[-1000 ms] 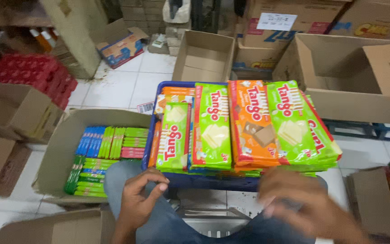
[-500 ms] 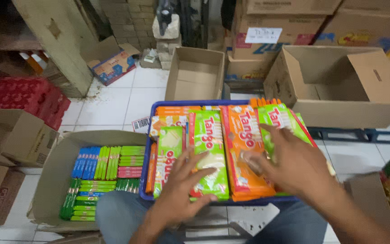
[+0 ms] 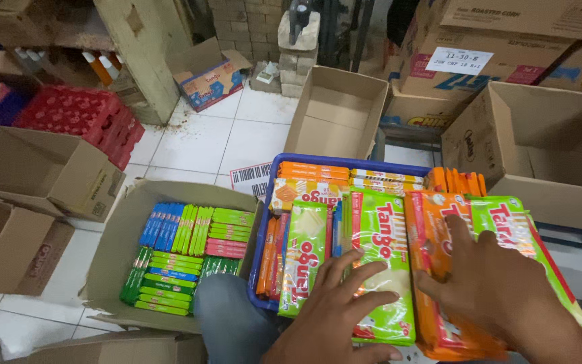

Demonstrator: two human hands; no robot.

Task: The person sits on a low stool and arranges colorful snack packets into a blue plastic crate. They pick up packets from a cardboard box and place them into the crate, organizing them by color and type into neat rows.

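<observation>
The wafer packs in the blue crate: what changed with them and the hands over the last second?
Both hands came forward from the near edge onto the packs: left hand on a green pack, right hand on an orange pack. The blue crate and the box of bars stayed put.

Your left hand (image 3: pixel 335 313) lies flat, fingers spread, on the blue crate's (image 3: pixel 318 160) packs; your right hand (image 3: pixel 500 286) presses palm-down beside it.

Single head-worn view, looking steeply down, close over blue basket (image 3: pixel 274 202), floor beyond
</observation>
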